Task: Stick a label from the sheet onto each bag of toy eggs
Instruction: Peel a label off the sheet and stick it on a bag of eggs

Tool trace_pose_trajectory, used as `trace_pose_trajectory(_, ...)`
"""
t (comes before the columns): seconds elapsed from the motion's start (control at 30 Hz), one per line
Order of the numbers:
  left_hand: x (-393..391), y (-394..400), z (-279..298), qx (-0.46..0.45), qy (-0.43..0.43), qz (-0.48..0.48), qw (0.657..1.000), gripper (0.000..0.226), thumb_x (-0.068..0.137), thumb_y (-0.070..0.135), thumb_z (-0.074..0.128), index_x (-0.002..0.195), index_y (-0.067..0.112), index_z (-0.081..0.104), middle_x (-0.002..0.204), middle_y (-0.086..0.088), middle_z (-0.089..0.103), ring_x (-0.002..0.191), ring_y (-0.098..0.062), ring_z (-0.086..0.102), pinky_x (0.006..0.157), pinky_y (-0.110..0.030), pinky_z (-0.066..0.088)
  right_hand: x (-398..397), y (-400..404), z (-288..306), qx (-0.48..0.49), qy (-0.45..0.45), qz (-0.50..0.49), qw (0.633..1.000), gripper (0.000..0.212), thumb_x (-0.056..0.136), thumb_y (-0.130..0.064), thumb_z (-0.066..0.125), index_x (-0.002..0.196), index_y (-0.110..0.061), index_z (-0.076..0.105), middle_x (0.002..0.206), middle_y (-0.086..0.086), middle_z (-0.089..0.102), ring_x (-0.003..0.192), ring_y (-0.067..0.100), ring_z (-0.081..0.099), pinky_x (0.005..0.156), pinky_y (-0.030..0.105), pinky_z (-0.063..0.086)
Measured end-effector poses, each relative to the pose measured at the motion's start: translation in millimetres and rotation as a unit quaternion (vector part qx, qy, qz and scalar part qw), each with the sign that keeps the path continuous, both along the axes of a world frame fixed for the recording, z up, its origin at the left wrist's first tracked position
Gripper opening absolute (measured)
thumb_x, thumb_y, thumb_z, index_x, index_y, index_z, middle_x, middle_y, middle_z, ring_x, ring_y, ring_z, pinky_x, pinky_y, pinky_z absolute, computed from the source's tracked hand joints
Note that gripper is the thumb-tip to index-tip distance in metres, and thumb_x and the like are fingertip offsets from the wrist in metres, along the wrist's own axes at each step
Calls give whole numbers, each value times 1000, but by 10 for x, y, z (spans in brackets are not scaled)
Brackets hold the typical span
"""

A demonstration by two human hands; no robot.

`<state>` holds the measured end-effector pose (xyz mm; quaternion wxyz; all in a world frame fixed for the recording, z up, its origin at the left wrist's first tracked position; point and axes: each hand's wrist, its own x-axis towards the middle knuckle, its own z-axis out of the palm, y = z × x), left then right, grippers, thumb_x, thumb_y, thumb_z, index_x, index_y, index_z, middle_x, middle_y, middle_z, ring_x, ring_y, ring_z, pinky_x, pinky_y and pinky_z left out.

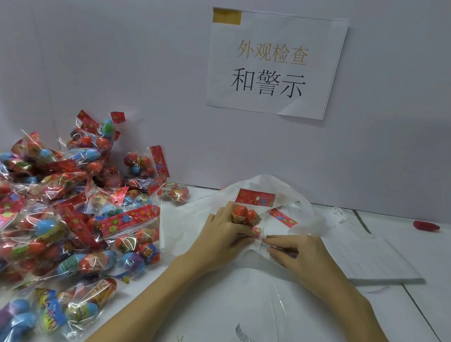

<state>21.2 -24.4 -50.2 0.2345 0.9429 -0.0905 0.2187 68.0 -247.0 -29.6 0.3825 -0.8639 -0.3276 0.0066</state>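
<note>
- A bag of toy eggs [245,214] is gripped by the left hand [222,235] near the middle of the table [425,314], its fingers curled over the orange eggs and its red header card pointing away toward the wall.
- A small white label [263,248] is pinched in the curled fingers of the right hand [297,256], just beside the left fingertips and touching the near end of the bag.
- The bag's long axis runs roughly away from the person; the label lies at its near end, between the two hands, with the right hand nearer to it.
- Both forearms come in from the lower edge, wrists low over a white plastic bag [285,193].
- The label sheet [370,260] lies just right of the right hand.
- A pile of bags [57,220] is heaped well to the left.
- Pressing the label flat is judged the step in hand.
</note>
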Motion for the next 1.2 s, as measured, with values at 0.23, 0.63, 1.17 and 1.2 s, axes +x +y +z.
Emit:
trace_pose_trajectory(0.23,2,7,7,-17,7,-10,1000,16,98,35,71,108,27,81,134,-2,50,120,-26,48,93,-44,45,-27,60,-36,21,-86,1,996,26,86,-8,84,107,-25,84,113,-17,76,104,0,70,91,20,56)
trace_pose_trajectory(0.63,-1,25,38,-48,26,-17,998,12,91,28,79,101,22,80,122,6,41,114,-25,50,94,-45,49,-117,133,43,19,-164,32,986,10,84,-8,86,87,-17,85,112,-9,78,101,10,73,93,33,56)
trace_pose_trajectory(1.17,-125,-102,409,-525,19,-83,847,35,91,6,78,119,26,76,119,3,74,111,-22,70,87,-31,62,-178,140,274,495,322,-31,807,35,86,-6,74,121,-8,76,90,9,71,79,14,70,79,23,60)
trace_pose_trajectory(1.2,-130,-127,419,-533,21,-91,841,39,88,3,80,119,26,76,119,2,73,110,-21,71,83,-30,62,-187,147,286,501,326,-27,802,38,83,-8,75,121,-7,75,89,9,70,79,14,71,78,23,60)
